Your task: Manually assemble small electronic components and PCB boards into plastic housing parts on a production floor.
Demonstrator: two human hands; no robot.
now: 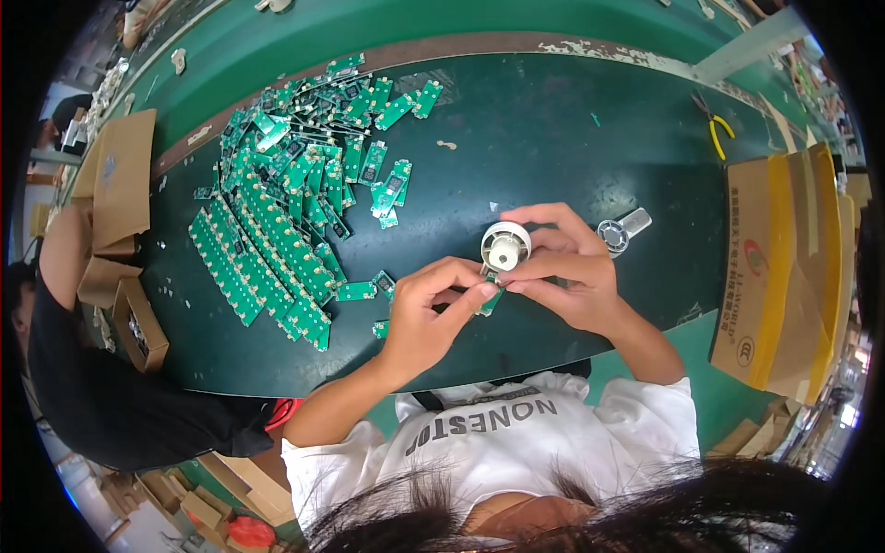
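Observation:
Over the near middle of the table, my right hand (pixel 581 276) grips a white round fan housing (pixel 506 241) with a hub at its centre. Its fingers wrap the far side and pinch at the lower rim. My left hand (pixel 429 309) is closed, thumb and forefinger pinching a small green circuit board (pixel 490 302) just under the housing. Whether board and housing are joined is hidden by the fingertips. To the right of my right hand lies a grey-white handheld fan part (pixel 625 230) with a round grille and short handle.
A large heap of green circuit boards (pixel 277 221) covers the table's left half, partly in rows. Yellow-handled pliers (pixel 717 134) lie far right. A cardboard box (pixel 779 267) stands at the right edge, open cartons (pixel 124 184) at the left. Another person's dark sleeve (pixel 120 387) is at left.

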